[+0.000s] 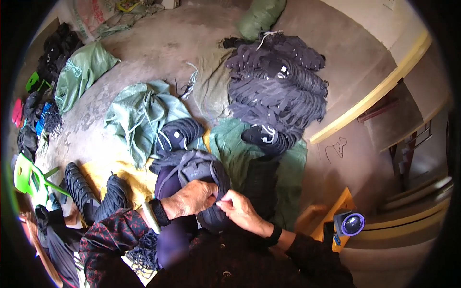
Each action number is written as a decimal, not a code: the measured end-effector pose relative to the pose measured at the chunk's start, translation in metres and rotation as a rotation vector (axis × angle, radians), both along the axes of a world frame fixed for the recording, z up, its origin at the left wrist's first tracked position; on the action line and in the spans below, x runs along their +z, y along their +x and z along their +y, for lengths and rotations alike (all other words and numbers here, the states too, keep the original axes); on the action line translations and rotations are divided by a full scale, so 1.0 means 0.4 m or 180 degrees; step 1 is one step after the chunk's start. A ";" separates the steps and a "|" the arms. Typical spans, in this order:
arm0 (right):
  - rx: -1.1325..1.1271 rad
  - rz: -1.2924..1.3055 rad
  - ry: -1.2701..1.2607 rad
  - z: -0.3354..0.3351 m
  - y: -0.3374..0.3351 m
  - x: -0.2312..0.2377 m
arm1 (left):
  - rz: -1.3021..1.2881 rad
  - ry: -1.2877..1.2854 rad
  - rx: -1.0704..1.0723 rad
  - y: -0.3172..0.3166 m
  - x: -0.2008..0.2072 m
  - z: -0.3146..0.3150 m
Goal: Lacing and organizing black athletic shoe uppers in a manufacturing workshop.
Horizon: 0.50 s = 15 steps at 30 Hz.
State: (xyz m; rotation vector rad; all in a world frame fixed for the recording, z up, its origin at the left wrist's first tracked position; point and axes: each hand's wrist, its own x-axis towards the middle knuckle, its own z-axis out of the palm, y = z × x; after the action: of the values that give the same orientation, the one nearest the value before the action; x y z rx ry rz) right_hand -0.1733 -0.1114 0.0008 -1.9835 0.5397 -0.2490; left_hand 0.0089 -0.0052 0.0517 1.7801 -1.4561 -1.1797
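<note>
A dark grey shoe upper [198,167] lies in front of me, its tongue and collar toward the far side. My left hand [192,199] is closed on its edge, the fingertips pinched at the upper's right side. Close beside them, nearly touching, my right hand [241,211] is closed in a pinch. Whatever sits between its fingertips is too small to make out. Just beyond the upper, a bundle of nested dark shoe uppers [181,135] rests against a green woven sack [139,113].
A large heap of dark shoe uppers [276,91] lies at the far right. More stacked uppers [111,194] stand at the left on yellow sheeting [139,180]. A green plastic stool [30,177] is at the far left. On the right, a purple-rimmed round object [353,224] sits by an orange board [343,204].
</note>
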 end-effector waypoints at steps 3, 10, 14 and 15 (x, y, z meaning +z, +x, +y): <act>0.0208 0.0274 -0.0031 -0.020 0.006 -0.002 | -0.1542 -0.0732 -0.0297 -0.015 0.002 0.009; 0.0836 0.0196 0.0146 -0.067 0.001 0.021 | -0.3235 -0.1229 0.0289 0.109 0.020 0.080; 0.0995 0.0708 0.0641 -0.094 0.011 0.061 | -0.2836 -0.0834 0.1826 0.556 0.088 0.276; 0.1026 0.0703 0.0682 -0.095 0.017 0.068 | -0.3817 -0.0886 0.1946 0.680 0.112 0.347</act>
State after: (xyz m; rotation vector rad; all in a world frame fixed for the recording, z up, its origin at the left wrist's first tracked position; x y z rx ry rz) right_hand -0.1664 -0.1493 0.0280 -1.8639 0.3600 0.2217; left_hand 0.2810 0.1338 0.0965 2.5467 -1.2856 0.5092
